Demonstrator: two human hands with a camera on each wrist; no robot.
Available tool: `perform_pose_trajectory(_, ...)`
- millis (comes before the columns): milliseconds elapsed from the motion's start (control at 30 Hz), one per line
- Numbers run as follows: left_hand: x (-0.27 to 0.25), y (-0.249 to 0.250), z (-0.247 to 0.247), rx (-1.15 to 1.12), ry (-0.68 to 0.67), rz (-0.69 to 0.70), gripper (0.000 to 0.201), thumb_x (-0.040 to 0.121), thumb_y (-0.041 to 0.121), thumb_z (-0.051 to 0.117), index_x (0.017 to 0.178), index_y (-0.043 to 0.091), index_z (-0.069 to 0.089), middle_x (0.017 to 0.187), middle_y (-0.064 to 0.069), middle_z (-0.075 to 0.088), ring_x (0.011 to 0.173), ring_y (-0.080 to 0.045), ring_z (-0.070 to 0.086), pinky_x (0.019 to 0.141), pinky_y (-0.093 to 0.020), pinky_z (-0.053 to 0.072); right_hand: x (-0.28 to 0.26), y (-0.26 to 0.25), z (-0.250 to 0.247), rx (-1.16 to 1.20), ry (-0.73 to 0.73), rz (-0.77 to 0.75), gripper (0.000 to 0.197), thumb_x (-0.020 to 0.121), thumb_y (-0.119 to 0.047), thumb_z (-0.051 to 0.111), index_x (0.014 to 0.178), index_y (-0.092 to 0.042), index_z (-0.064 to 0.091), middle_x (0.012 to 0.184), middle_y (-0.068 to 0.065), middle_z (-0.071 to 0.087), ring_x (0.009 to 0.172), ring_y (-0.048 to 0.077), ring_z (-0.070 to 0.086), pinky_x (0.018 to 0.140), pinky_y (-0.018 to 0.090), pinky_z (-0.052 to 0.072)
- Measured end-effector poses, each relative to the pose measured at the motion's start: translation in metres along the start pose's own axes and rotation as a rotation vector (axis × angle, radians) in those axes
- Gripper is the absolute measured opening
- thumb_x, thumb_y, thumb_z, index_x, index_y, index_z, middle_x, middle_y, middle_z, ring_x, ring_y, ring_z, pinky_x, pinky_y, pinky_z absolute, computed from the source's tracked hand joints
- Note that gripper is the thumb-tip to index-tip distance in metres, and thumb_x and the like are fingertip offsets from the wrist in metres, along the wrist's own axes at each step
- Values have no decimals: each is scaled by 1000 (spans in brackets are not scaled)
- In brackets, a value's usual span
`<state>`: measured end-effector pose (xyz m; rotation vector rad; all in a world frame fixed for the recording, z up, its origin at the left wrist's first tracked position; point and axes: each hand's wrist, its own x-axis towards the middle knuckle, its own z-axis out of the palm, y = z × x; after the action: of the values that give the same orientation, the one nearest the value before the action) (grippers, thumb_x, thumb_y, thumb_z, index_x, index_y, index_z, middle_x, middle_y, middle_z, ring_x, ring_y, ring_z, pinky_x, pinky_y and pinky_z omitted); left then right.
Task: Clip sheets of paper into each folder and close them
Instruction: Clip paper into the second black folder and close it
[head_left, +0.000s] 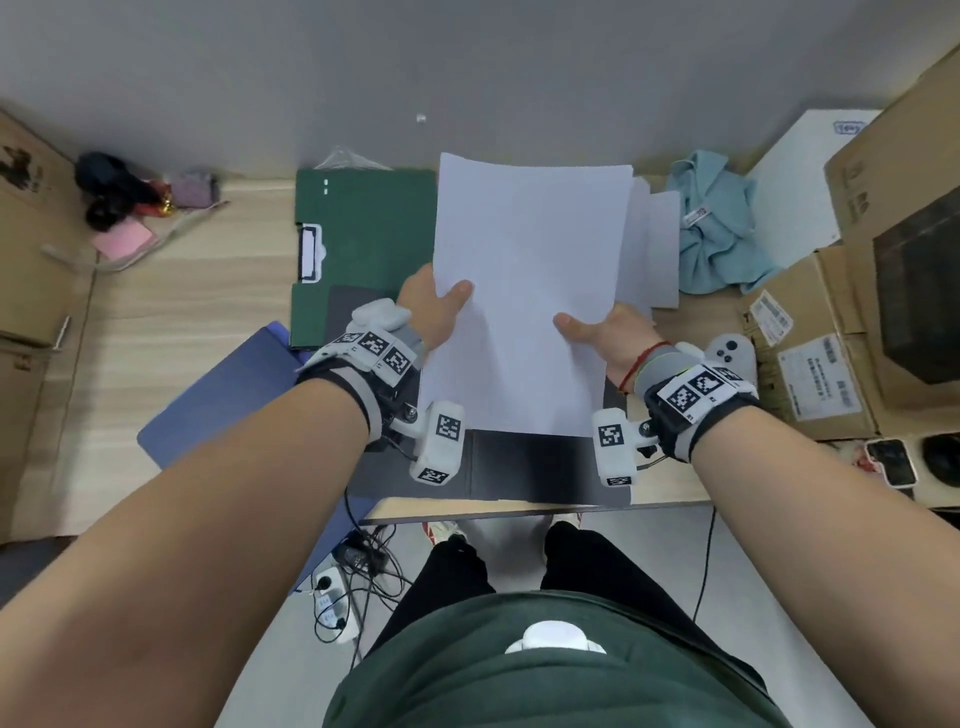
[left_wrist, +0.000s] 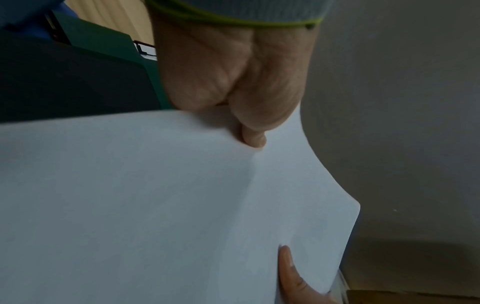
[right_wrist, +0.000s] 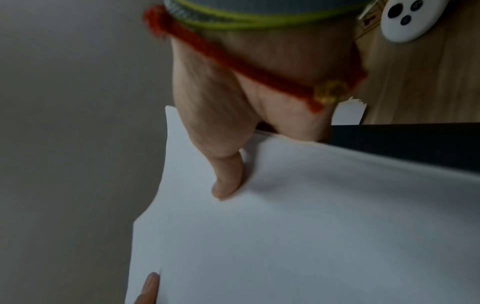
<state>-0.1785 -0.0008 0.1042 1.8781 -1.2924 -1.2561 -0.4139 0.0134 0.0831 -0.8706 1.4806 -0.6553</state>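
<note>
Both forearms reach out from the person's body, wrist rigs on, w/ a sheaf of paper (head_left: 524, 291) held up off the desk (head_left: 171, 312). Left hand (head_left: 434, 306) pinches the paper's left edge, thumb on top, fingers under; right hand (head_left: 602, 332) does the same on the right edge. Neither hand is free.

Landmark = black folder (head_left: 524, 462), lying open on the desk right under the paper. Green folder (head_left: 363, 228) sits beyond and left of it, also open, its clip (head_left: 310, 253) on the left side. Blue folder (head_left: 218, 395) lies left of the black one. More loose sheets (head_left: 654, 244) lie beyond and right of it, next to a teal cloth (head_left: 711, 223).

Step in hand, prob.: squaring the sheets before clipping. To do it well: keep both pinches even so the stack doesn't fan; the far end bows a bit, so don't let it droop. Can't see the black folder's clip, the paper hides it. Tap the edges flush, then lower flat w/ one edge leading toward the clip. Free one hand only once the stack rests on the folder.
</note>
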Motion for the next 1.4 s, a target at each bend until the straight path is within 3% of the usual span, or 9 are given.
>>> perform_pose_trajectory(133, -5, -11, 11, 130, -147, -137, 37, 88, 26, 71, 118, 6, 63, 117, -8, 69, 103, -26, 66, 93, -41, 54, 19, 21, -18, -343, 90, 114, 65, 65, -59, 77, 97, -6, 59, 85, 3, 60, 73, 19, 58, 68, 29, 50)
perform_pose_trajectory(267, -15, -36, 21, 34, -254, -338, 15, 82, 0, 71, 95, 5, 67, 87, -17, 67, 66, -18, 67, 58, -21, 58, 19, 53, -43, -395, 140, 223, 65, 78, -46, 76, 119, 1, 58, 115, 9, 64, 104, 26, 61, 94, 40, 50)
perform_pose_trajectory(367, -16, -64, 33, 76, -273, -451, 18, 82, -7, 67, 94, 6, 70, 93, -14, 65, 75, -20, 69, 73, -27, 61, 10, 82, -62, -427, 194, 363, 78, 80, -49, 74, 135, 2, 49, 134, 14, 57, 119, 32, 57, 99, 45, 49)
perform_pose_trajectory(500, -10, -86, 57, 207, -302, -522, 13, 73, 12, 77, 82, 19, 71, 81, -9, 72, 83, -23, 74, 86, -37, 59, 3, 114, -79, -465, 207, 457, 85, 82, -51, 71, 140, 3, 42, 140, 14, 52, 125, 33, 52, 102, 44, 45)
perform_pose_trajectory(667, 6, -89, 84, 537, -307, -452, 45, 51, 59, 74, 82, 29, 62, 95, 2, 73, 85, -21, 71, 85, -37, 58, 10, 140, -81, -385, 182, 452, 92, 64, -61, 76, 130, -2, 54, 126, 10, 63, 116, 30, 60, 101, 47, 48)
perform_pose_trajectory(833, 5, -64, 93, 851, -304, -396, 40, 78, 58, 71, 100, 30, 52, 93, 3, 61, 84, -22, 59, 85, -32, 51, 15, 136, -61, -366, 168, 427, 56, 82, -39, 75, 123, -2, 61, 116, 8, 67, 106, 26, 64, 94, 37, 50)
perform_pose_trajectory(1067, 15, -73, 108, 887, -251, -387, 31, 77, 40, 74, 90, 19, 56, 89, 1, 59, 76, -19, 56, 53, -27, 34, 22, 138, -57, -359, 154, 418, 45, 87, -32, 72, 119, -2, 61, 107, 5, 64, 99, 23, 61, 84, 32, 46)
perform_pose_trajectory(1233, 23, -71, 108, 915, -326, -409, 28, 78, 37, 70, 88, 17, 53, 88, -1, 57, 77, -19, 56, 51, -25, 36, 24, 139, -59, -342, 145, 412, 46, 88, -34, 71, 120, -3, 61, 107, 6, 64, 96, 24, 60, 81, 31, 44)
perform_pose_trajectory(1400, 24, -66, 108, 905, -312, -427, 28, 75, 38, 70, 86, 16, 56, 75, 1, 55, 58, -15, 50, 47, -22, 33, 26, 138, -60, -355, 123, 416, 39, 89, -34, 69, 113, -5, 58, 103, 4, 59, 98, 25, 58, 80, 31, 41)
